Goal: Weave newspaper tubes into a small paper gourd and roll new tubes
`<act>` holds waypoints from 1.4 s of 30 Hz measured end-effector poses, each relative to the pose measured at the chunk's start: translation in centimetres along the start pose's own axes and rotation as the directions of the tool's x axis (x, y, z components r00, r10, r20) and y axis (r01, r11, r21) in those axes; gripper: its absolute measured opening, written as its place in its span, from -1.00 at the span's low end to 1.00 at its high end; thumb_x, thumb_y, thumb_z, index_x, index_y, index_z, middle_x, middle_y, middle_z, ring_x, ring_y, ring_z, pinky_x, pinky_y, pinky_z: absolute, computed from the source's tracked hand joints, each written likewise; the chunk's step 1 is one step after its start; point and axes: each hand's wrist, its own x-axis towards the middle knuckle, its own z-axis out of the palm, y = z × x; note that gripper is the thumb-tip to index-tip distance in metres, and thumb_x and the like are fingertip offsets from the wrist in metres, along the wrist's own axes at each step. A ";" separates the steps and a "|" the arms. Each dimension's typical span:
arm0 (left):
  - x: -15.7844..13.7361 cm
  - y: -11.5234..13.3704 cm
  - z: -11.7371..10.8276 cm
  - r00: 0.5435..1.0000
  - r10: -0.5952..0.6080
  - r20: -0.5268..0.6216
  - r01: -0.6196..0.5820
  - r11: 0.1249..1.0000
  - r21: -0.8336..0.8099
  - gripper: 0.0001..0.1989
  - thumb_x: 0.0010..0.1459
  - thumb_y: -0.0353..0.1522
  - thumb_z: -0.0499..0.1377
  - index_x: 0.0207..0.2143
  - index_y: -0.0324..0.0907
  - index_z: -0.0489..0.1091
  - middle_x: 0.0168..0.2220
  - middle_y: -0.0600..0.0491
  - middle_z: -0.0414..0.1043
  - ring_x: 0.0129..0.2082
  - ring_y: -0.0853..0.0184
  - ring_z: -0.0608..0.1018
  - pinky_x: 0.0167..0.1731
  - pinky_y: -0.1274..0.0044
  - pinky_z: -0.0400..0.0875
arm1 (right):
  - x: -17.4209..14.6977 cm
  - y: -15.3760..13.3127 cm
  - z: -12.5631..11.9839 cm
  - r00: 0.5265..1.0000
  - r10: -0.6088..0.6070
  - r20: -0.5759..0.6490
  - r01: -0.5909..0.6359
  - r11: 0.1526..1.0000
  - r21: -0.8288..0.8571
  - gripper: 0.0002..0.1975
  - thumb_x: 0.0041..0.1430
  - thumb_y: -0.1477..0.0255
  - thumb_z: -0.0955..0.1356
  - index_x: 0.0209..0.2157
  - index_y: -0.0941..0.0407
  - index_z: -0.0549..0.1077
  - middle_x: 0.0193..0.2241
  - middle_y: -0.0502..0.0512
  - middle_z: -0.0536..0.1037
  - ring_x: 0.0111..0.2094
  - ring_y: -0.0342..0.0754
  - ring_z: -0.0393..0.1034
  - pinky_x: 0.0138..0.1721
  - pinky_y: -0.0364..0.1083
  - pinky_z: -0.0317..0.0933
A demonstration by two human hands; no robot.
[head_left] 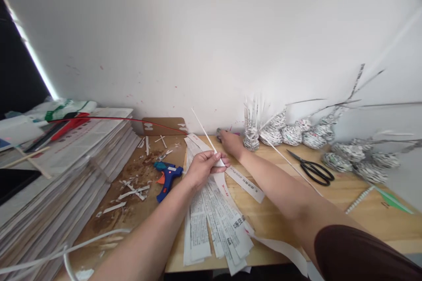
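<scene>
My left hand (206, 167) pinches a thin white stick (202, 127), which slants up to the left, together with the end of a printed paper strip (245, 184) that trails down to the right. Beneath this hand lies a fanned pile of cut newspaper strips (211, 224). My right hand (229, 142) reaches past it to the back of the table, close to the wall. Its fingers are closed at a small greyish object (218, 131), too hidden to name. A pink thing (236, 133) shows just behind that hand.
A blue glue gun (169, 180) lies left of the strips, among paper scraps (132, 191) on brown board. Tall newspaper stacks (99, 175) fill the left. To the right are black scissors (311, 169), woven paper gourd shapes (292, 134) and a long thin stick (293, 167).
</scene>
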 end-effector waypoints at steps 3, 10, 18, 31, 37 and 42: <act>0.0 -0.1 0.0 1.000 0.004 0.002 -0.004 1.000 0.019 -0.71 0.05 -0.25 0.33 -0.28 -0.32 0.53 -0.31 -0.14 0.61 -0.32 0.27 0.65 -0.34 0.59 0.57 | 1.2 0.3 0.6 0.996 0.081 -0.038 -0.081 0.997 0.015 -0.53 0.38 0.19 0.09 -0.02 0.19 0.41 -0.14 0.38 0.55 -0.06 0.15 0.43 -0.09 0.01 0.18; 0.0 0.0 0.0 0.999 0.020 -0.033 -0.019 1.000 0.021 -0.74 0.07 -0.28 0.32 -0.28 -0.32 0.52 -0.32 -0.13 0.61 -0.31 0.28 0.66 -0.33 0.61 0.56 | 1.1 1.1 -0.2 0.988 0.116 -0.101 -0.098 0.981 0.169 -0.37 0.32 0.01 0.07 0.05 0.21 0.38 0.03 0.35 0.47 0.06 0.16 0.34 0.03 0.01 0.16; -0.6 0.9 0.7 0.996 0.074 -0.041 -0.077 0.993 -0.087 -0.82 0.12 -0.34 0.28 -0.28 -0.31 0.50 -0.35 -0.08 0.61 -0.34 0.31 0.66 -0.32 0.58 0.58 | -10.8 0.4 -2.9 0.984 -0.138 0.116 -0.039 0.463 0.886 -0.48 0.23 0.13 0.30 0.16 0.03 0.24 0.01 0.16 0.49 -0.10 -0.01 0.43 -0.37 -0.14 0.29; -2.1 3.8 0.7 0.993 0.115 -0.011 -0.116 0.990 -0.078 -0.86 0.19 -0.36 0.21 -0.28 -0.29 0.46 -0.33 -0.04 0.56 -0.29 0.34 0.64 -0.22 0.56 0.58 | -25.4 1.0 -4.3 0.660 -0.370 0.654 -0.393 0.571 0.720 -0.65 0.14 0.20 0.40 -0.10 0.10 0.48 -0.42 -0.02 0.52 -0.60 -0.26 0.31 -0.56 -0.23 0.16; -1.5 6.5 -0.2 0.983 0.144 -0.116 -0.145 0.989 -0.007 -0.85 0.25 -0.38 0.14 -0.24 -0.28 0.47 -0.27 -0.05 0.57 -0.12 0.27 0.61 -0.11 0.51 0.56 | -28.0 1.5 -7.1 0.650 -0.482 0.587 -0.004 0.771 0.637 -0.69 0.26 0.23 0.29 -0.05 -0.01 0.54 -0.14 0.10 0.59 -0.11 0.05 0.47 -0.06 0.03 0.31; -1.7 6.3 2.6 0.965 0.199 -0.171 -0.226 0.962 -0.152 -0.78 0.31 -0.37 0.06 -0.11 -0.29 0.44 -0.18 -0.04 0.55 -0.02 0.26 0.57 -0.07 0.50 0.54 | -29.0 2.9 -5.2 0.561 -0.422 0.712 -0.061 0.836 0.545 -0.51 0.29 0.10 0.21 0.21 -0.11 0.32 0.19 0.11 0.38 0.20 0.18 0.25 0.22 0.21 0.06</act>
